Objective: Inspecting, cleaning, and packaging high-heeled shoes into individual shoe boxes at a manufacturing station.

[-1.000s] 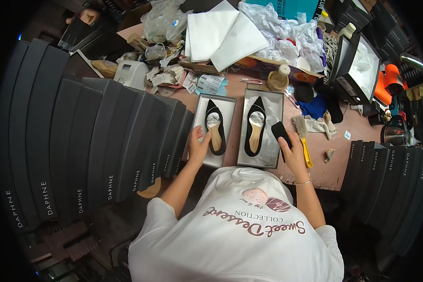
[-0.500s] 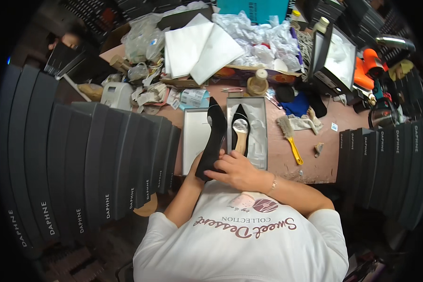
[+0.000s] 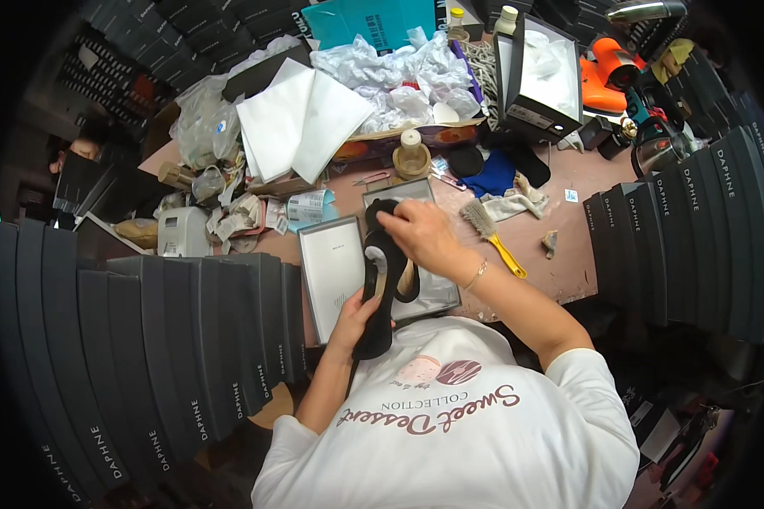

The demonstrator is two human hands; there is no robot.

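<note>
A black pointed shoe (image 3: 382, 288) is held over the shoebox, its toe away from me and the heel end by my shirt. My left hand (image 3: 354, 321) grips it along the side near the heel. At the toe, my right hand (image 3: 420, 237) has its fingers closed on the upper. Beneath them is the open grey shoebox (image 3: 450, 302) with white tissue. The second black shoe (image 3: 408, 284) lies inside, mostly hidden by my right hand and the held shoe. Left of the box sits its lid (image 3: 333, 267), inner side up.
A yellow-handled brush (image 3: 494, 239) lies to the right, near a white cloth (image 3: 518, 204). Stacked dark shoeboxes (image 3: 170, 339) stand on the left and more boxes (image 3: 654, 237) on the right. A glue jar (image 3: 411, 157), white sheets (image 3: 293, 123) and crumpled tissue (image 3: 399, 76) fill the back.
My right hand has moved from the shoe's heel end forward to its toe. The held shoe has rolled, showing more of its opening. The whole view has shifted.
</note>
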